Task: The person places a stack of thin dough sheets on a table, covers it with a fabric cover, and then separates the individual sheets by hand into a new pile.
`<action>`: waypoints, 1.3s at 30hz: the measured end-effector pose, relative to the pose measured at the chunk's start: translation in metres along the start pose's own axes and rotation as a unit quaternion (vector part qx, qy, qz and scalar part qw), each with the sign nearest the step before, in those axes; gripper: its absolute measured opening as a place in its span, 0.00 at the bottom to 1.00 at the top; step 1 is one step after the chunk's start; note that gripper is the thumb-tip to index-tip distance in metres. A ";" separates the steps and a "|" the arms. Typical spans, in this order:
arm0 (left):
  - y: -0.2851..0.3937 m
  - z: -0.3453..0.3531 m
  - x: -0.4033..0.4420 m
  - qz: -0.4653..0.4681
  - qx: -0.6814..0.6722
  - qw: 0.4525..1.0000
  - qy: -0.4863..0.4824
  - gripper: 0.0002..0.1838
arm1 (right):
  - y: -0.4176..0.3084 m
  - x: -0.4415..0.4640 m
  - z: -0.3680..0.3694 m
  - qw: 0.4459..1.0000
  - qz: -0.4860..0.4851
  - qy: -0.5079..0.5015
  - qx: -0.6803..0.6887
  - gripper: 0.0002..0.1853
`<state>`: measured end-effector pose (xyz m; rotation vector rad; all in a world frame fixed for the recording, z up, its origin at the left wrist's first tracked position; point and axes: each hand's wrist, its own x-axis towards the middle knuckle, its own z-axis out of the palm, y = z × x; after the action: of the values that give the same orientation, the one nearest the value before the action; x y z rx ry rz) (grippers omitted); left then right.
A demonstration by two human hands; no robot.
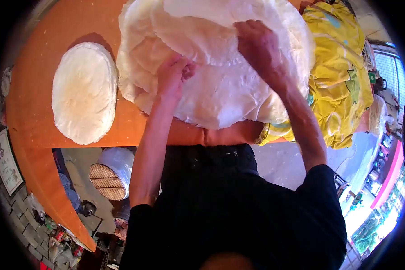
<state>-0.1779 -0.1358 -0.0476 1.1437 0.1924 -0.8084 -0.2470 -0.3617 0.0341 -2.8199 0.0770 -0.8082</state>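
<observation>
A broad pile of thin, pale flatbread sheets [220, 101] lies in front of me, the upper ones wrinkled and partly folded back. My left hand [173, 76] is closed in a pinch at the loose edge of an upper sheet, over the left part of the pile. Farther up and to the right, my right hand [258, 47] has its fingers curled together on the top sheet; its fingertips are partly hidden and slightly blurred. To the left, a smaller oval stack of flatbreads [84, 92] sits apart from both hands.
The orange table [36, 99] carries both piles. A yellow patterned cloth [339, 76] lies bunched against the large pile's right side. Below the table stands a metal drum [121, 162] with a slatted bamboo end. A framed picture [6, 162] is at far left.
</observation>
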 end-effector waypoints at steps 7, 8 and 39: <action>0.003 0.012 0.001 -0.024 0.037 0.999 0.032 0.07 | -0.007 -0.030 0.043 0.995 0.024 -0.097 0.006 0.13; 0.001 0.012 0.004 -0.041 0.031 0.999 0.004 0.08 | -0.011 -0.032 0.044 0.994 0.025 -0.104 0.012 0.13; -0.022 -0.054 -0.109 -0.028 0.110 0.992 0.061 0.12 | -0.003 -0.025 0.002 0.932 0.128 -0.339 -0.021 0.10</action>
<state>-0.2555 -0.0411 -0.0297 1.4024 0.2437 -0.8244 -0.2669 -0.3563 0.0203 -2.8697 0.3419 0.2404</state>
